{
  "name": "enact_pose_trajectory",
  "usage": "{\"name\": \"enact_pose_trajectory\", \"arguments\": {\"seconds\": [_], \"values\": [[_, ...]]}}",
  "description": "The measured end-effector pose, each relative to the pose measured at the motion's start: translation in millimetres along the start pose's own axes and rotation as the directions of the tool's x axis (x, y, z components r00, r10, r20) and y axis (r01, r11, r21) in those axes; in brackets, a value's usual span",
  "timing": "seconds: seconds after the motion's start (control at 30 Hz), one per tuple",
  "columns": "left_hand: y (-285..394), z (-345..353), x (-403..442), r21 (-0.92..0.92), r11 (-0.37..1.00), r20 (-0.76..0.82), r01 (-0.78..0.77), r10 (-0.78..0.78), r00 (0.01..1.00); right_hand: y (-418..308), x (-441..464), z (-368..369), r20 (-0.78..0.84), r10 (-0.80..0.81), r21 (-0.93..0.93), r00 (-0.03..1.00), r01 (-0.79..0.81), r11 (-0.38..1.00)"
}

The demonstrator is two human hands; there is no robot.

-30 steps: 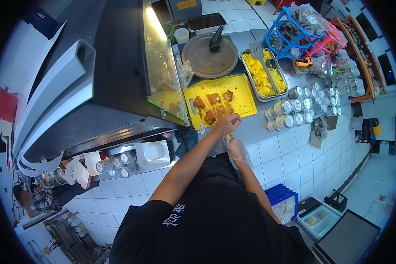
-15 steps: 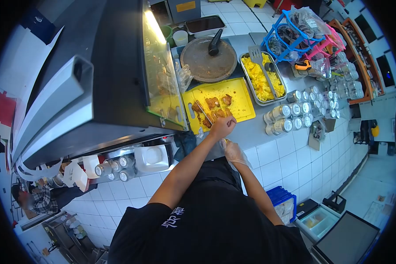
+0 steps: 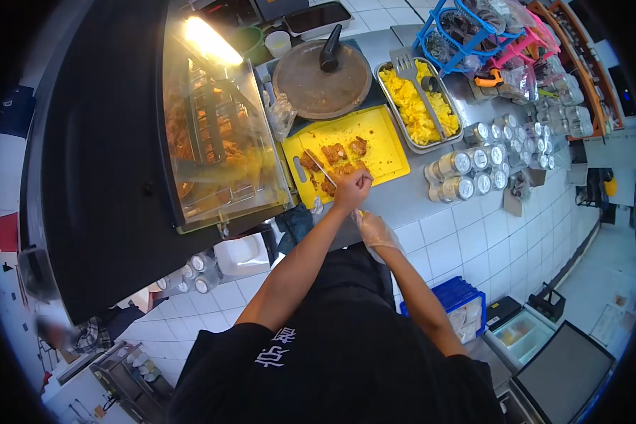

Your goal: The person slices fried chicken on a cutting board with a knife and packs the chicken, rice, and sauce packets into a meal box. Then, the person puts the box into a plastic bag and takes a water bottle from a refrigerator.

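Note:
My left hand [image 3: 352, 189], bare, is closed around the handle of a knife [image 3: 321, 168] over the near part of a yellow cutting board [image 3: 387, 152]. The blade points away and to the left, among browned pieces of fried meat [image 3: 333, 153]. Several such pieces and crumbs lie on the board. My right hand [image 3: 376, 232], in a clear plastic glove, is at the counter's near edge just below the left hand. Its fingers are closed together; a small yellowish bit shows at them, too small to name.
A lit glass food cabinet [image 3: 222, 141] borders the board on the left. Behind it lies a round lid [image 3: 323, 79] with a black handle. At right are a metal tray [image 3: 442, 146] of yellow food with a spatula [image 3: 427, 102], and several lidded jars [image 3: 466, 177].
My view has turned and shifted left, so more of the lit cabinet shows. Both hands stay near the board's front edge, with the knife still in the left one.

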State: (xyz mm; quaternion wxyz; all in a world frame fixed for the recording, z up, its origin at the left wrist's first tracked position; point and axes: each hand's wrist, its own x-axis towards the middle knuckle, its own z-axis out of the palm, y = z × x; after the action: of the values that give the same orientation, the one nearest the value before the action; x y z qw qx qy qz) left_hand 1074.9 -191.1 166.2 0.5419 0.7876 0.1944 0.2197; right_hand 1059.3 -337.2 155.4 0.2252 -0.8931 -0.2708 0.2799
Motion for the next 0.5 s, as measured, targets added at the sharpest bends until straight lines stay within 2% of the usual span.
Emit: {"name": "enact_pose_trajectory", "arguments": {"seconds": [0.07, 0.1, 0.17, 0.27, 0.33, 0.4, 0.43, 0.47, 0.5], "values": [[-5, 8, -1, -0.004, 0.995, -0.050, -0.097, 0.097, 0.994, 9, 2, 3, 0.016, -0.065, -0.037, 0.998, 0.065, 0.997], [-4, 6, 2, -0.048, 0.998, -0.067, -0.048, 0.045, 0.997, 12, 7, 2, 0.014, -0.097, -0.059, 0.995, 0.098, 0.993], [0, 7, 10, -0.146, 0.988, -0.099, 0.052, -0.067, 0.993, -23, 3, -42, 0.056, 0.017, -0.023, 0.998, -0.016, 1.000], [-10, 4, 0, 0.007, 1.000, -0.052, -0.026, 0.026, 0.998, -39, -11, -40, 0.082, 0.107, 0.024, 0.991, -0.109, 0.994], [4, -1, 12, -0.064, 0.998, -0.073, -0.026, 0.021, 0.997, -38, -8, -43, 0.033, 0.117, 0.026, 0.993, -0.118, 0.993], [0, 3, 12, -0.125, 0.992, -0.090, 0.006, -0.018, 0.996, -25, 5, -42, 0.115, 0.111, 0.030, 0.987, -0.115, 0.993], [-5, 3, -2, -0.098, 0.995, -0.075, 0.009, -0.016, 0.997, -32, 2, -43, 0.170, 0.110, 0.039, 0.979, -0.118, 0.992], [-7, 4, -8, -0.075, 0.997, -0.065, -0.002, -0.002, 0.998, -36, -2, -50, 0.215, 0.197, 0.076, 0.956, -0.218, 0.973], [-8, 8, 9, -0.059, 0.997, -0.064, -0.050, 0.046, 0.997, -43, 3, -59, 0.174, 0.208, 0.049, 0.963, -0.219, 0.974]]}}
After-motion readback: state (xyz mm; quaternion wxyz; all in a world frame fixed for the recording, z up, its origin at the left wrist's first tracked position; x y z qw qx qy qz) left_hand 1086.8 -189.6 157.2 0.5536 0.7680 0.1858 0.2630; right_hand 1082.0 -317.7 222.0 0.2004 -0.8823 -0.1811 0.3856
